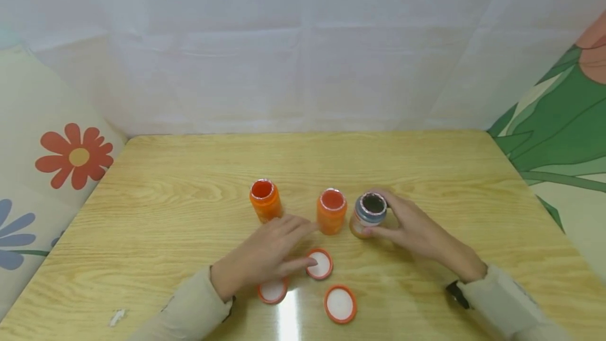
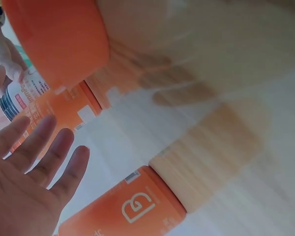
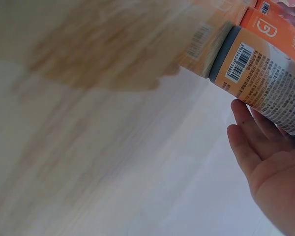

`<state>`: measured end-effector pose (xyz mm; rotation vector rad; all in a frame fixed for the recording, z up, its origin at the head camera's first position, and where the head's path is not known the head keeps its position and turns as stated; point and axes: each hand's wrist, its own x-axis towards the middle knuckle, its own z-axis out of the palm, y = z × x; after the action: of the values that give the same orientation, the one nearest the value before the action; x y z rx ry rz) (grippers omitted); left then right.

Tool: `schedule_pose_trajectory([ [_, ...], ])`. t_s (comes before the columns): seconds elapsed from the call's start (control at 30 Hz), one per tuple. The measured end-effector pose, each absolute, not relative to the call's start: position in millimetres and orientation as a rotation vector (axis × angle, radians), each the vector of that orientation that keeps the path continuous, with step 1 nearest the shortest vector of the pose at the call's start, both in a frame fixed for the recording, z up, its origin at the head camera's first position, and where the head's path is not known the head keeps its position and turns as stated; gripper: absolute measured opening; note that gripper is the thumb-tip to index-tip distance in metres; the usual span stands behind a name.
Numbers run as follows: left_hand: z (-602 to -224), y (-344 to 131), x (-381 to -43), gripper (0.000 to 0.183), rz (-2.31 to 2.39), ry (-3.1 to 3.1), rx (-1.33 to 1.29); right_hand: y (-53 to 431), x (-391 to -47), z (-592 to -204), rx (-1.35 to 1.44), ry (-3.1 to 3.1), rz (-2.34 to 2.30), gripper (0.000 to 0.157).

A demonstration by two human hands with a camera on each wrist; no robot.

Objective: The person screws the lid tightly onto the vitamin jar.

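Three uncapped bottles stand upright on the table. The left one is an orange bottle (image 1: 266, 207), partly behind my left hand (image 1: 272, 249). Another orange bottle (image 1: 331, 220) stands in the middle, with my left fingertips close by its near side. My left fingers are spread and hold nothing; the thumb overlaps a white-lined orange lid (image 1: 322, 266) in the head view. My right hand (image 1: 416, 228) holds the third bottle (image 1: 368, 220), which has a grey-blue neck and a printed label. Its thumb is on the near side, its fingers behind. The right wrist view shows this bottle's barcode (image 3: 240, 62).
A second lid (image 1: 273, 292) lies beneath my left wrist, partly covered. A third lid (image 1: 340, 304) lies nearer the front, white inside up. A small white scrap (image 1: 117, 317) is at the front left. A white sheet (image 1: 303, 67) hangs behind the wooden table (image 1: 189, 167).
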<state>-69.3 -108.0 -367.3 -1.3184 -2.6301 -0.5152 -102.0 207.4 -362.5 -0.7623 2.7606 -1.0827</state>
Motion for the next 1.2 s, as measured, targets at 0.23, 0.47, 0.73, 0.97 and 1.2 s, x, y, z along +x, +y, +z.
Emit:
schedule_pose_trajectory([
  [0.23, -366, -103, -70, 0.056, -0.527, -2.702, -1.355, 208, -100, -364, -0.786, 2.749, -1.100, 0.066],
  [0.47, -367, -99, -71, 0.061, -0.494, -2.791, -1.389, 208, -98, -364, -0.781, 2.732, -1.126, 0.068],
  [0.73, -370, -97, -70, 0.060, -0.473, -2.802, -1.415, 206, -97, -366, -0.778, 2.739, -1.139, 0.069],
  [0.97, -369, -98, -69, 0.058, -0.463, -2.867, -1.401, 205, -97, -366, -0.767, 2.736, -1.135, 0.065],
  [1.2, -369, -96, -69, 0.057, -0.471, -2.911, -1.397, 206, -99, -365, -0.762, 2.737, -1.131, 0.066],
])
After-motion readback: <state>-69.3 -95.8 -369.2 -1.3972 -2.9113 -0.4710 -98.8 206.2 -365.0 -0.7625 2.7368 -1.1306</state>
